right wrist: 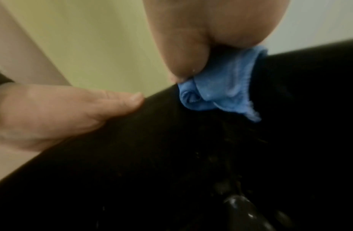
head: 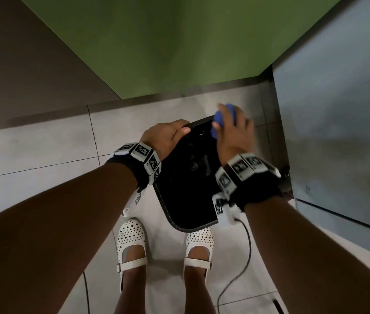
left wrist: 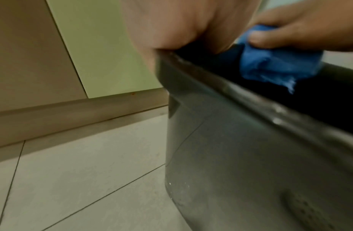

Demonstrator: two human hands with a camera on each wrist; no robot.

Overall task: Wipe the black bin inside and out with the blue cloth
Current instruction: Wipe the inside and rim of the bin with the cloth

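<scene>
Black bin (head: 179, 196) stands at frame centre on the tiled floor (head: 43, 141); left hand (head: 168, 137) grips its rim, right hand (head: 234, 134) clutches the bunched blue cloth (head: 219, 121) against the far rim.

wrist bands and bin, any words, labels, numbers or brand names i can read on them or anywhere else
None: no readable text in any view.
Left wrist band: black-and-white square code markers only, no letters or digits.
Right wrist band: the same kind of markers, no words.
Black bin: no label or brand showing.
Blue cloth: plain.
</scene>
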